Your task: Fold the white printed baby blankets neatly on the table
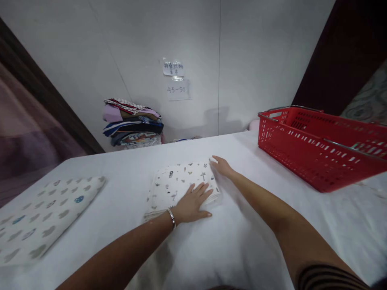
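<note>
A folded white cloth (pixel 178 179) with small printed animals and palm trees lies on the white-covered table in front of me. My left hand (pixel 193 203) rests flat on its near right part, fingers spread, a bracelet on the wrist. At the cloth's far right corner is my right hand (pixel 221 164), its thumb or a finger stretched out along the edge. Its other fingers are partly hidden, so I cannot tell whether it pinches the cloth. Several layers show along the cloth's near edge.
Another folded cloth (pixel 57 213) with grey and blue prints lies at the left. A red plastic basket (pixel 302 155) with metal handles stands at the right. Behind the table's far edge rises a stack of folded fabrics (pixel 133 125). Paper signs (pixel 178 89) hang on the wall.
</note>
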The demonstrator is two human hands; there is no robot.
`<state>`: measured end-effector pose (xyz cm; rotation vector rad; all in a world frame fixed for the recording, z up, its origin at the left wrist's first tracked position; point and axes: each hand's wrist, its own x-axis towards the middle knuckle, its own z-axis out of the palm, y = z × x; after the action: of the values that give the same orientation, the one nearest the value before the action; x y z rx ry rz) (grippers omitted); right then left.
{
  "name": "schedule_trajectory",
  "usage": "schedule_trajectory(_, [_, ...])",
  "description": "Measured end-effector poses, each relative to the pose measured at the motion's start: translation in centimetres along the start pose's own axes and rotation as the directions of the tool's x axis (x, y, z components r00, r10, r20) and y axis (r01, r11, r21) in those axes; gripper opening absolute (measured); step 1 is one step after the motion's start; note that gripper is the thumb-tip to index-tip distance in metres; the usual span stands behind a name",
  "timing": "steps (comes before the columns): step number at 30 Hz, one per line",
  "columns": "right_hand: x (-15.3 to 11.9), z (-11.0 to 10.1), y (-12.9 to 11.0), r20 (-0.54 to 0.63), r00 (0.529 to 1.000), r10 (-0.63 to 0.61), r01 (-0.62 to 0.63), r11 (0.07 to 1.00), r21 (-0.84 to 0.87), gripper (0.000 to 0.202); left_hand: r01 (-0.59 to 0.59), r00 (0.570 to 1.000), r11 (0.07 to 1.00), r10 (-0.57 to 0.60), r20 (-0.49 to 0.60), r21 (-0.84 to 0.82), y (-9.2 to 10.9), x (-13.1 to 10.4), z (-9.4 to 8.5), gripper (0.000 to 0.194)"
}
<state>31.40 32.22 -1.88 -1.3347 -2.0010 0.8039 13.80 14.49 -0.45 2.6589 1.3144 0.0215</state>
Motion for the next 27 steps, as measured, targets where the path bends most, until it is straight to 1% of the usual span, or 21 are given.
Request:
schedule_trajectory(2, [-2.5, 0.7, -1.5, 0.025, 0.997, -0.076, 0.078, 0.995, -0.067, 0.054, -0.004, 1.000, 1.000, 0.004, -0.003, -0.003, 0.0, 0.1, 0.0, 0.085])
schedule_trajectory(4, [-4.7, 1.6, -2.9, 0.116, 0.983, -0.144, 0.164, 0.969, -0.186, 0.059, -0.002, 1.000, 1.000, 0.002, -0.021, -0.004, 0.1, 0.2, -0.1, 0.086])
schedule_trajectory(6, [-6.1, 2.2, -4.0, 0.232, 0.964, -0.128, 0.193, 0.938, -0.286, 0.057, 0.007, 0.999, 1.000, -0.007, -0.037, 0.002, 0.3, 0.2, -0.1, 0.086])
schedule_trajectory(8, [-6.6, 2.2, -4.8, 0.314, 0.947, -0.063, 0.173, 0.925, -0.337, 0.051, 0.016, 0.999, 1.000, -0.015, -0.041, 0.011, 0.5, 0.2, -0.2, 0.086])
schedule_trajectory(10, [-6.3, 1.8, -5.5, 0.340, 0.940, -0.031, 0.162, 0.917, -0.365, 0.049, 0.020, 0.999, 1.000, -0.020, -0.039, 0.016, 0.6, 0.2, -0.2, 0.086])
schedule_trajectory(13, [-4.8, 1.4, -6.7, 0.298, 0.954, -0.031, 0.156, 0.901, -0.405, 0.057, 0.034, 0.999, 0.999, -0.033, -0.031, 0.018, 0.7, 0.1, -0.3, 0.086])
schedule_trajectory(16, [-3.1, 2.1, -7.5, 0.274, 0.961, -0.025, 0.157, 0.869, -0.470, 0.066, 0.052, 0.998, 0.998, -0.051, -0.028, 0.019, 0.7, 0.0, -0.2, 0.086])
schedule_trajectory(18, [-2.2, 3.1, -7.2, 0.282, 0.959, -0.006, 0.158, 0.840, -0.520, 0.066, 0.044, 0.998, 0.999, -0.043, -0.047, 0.015, 0.8, -0.1, -0.1, 0.087])
schedule_trajectory(22, [-1.5, 5.0, -5.5, 0.288, 0.958, -0.010, 0.184, 0.790, -0.585, 0.062, 0.017, 0.993, 1.000, -0.017, -0.117, -0.002, 0.7, 0.0, 0.5, 0.087])
schedule_trajectory(25, [-1.5, 5.3, -4.7, 0.281, 0.959, -0.032, 0.203, 0.769, -0.606, 0.061, 0.024, 0.990, 1.000, -0.026, -0.137, -0.011, 0.5, 0.2, 0.9, 0.088])
schedule_trajectory(27, [-1.5, 5.1, -5.0, 0.283, 0.959, -0.021, 0.200, 0.759, -0.619, 0.061, 0.023, 0.989, 1.000, -0.024, -0.144, -0.013, 0.5, 0.2, 1.1, 0.088])
